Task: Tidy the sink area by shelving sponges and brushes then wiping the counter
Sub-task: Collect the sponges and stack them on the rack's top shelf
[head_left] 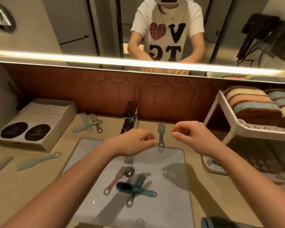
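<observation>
A green brush (160,137) lies on the counter behind the sink (92,162), its handle over the rim. My left hand (135,140) hovers just left of it and my right hand (189,135) just right, both empty with fingers loosely curled and apart. Three brushes lie crossed in the basin: a pink one (116,180), a blue one with dark bristles (135,189) and a grey-green one (136,186). More brushes (89,124) sit on the counter at back left, and a green one (39,161) at far left. Sponges (253,106) fill the white shelf rack (247,126).
A black faucet (129,119) stands behind the basin. A cardboard box with two dark discs (33,127) occupies the left counter. The rack's lower tray (209,168) sits at the right. A mirror (105,30) above reflects a person. Blue and dark items (220,223) lie at the bottom right edge.
</observation>
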`<control>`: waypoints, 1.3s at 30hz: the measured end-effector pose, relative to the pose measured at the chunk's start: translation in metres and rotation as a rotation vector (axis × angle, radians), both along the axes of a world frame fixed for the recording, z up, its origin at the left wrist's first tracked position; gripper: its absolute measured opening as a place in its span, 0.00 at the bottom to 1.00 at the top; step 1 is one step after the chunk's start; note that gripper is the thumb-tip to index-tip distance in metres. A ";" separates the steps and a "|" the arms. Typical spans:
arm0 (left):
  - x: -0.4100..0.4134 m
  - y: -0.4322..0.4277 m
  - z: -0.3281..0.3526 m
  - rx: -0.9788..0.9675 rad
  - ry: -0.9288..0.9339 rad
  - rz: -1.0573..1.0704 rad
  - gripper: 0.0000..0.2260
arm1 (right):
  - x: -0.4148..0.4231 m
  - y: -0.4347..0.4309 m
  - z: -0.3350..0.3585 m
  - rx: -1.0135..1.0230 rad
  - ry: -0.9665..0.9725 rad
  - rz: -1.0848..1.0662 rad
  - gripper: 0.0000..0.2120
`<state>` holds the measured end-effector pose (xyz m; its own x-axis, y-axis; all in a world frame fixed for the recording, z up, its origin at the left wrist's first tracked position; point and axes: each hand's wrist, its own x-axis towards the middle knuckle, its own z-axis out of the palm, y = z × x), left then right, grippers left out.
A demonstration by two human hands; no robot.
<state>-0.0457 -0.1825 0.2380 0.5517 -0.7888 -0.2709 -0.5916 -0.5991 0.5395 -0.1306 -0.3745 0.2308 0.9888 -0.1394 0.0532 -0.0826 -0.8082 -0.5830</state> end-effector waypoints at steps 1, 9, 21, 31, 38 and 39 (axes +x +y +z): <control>0.004 0.017 -0.010 0.013 0.021 0.027 0.16 | 0.007 0.014 -0.009 -0.006 0.022 0.025 0.06; 0.027 0.148 -0.080 0.081 0.117 0.396 0.17 | 0.055 0.124 -0.076 0.052 0.229 0.189 0.07; 0.026 0.312 -0.153 0.126 -0.011 0.893 0.18 | 0.100 0.278 -0.153 0.131 0.400 0.339 0.07; 0.049 0.468 -0.193 0.246 -0.271 1.328 0.31 | 0.124 0.374 -0.179 0.097 0.516 0.453 0.11; 0.074 0.511 -0.202 0.197 -0.191 1.538 0.41 | 0.131 0.399 -0.178 0.090 0.535 0.491 0.10; 0.077 0.514 -0.203 0.199 -0.183 1.551 0.41 | 0.132 0.400 -0.177 0.090 0.532 0.494 0.10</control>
<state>0.0311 0.3311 0.0354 0.7932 0.5929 -0.1390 0.5964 -0.7103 0.3739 0.0011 0.0260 0.0535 0.8263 0.3486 -0.4424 -0.0110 -0.7753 -0.6315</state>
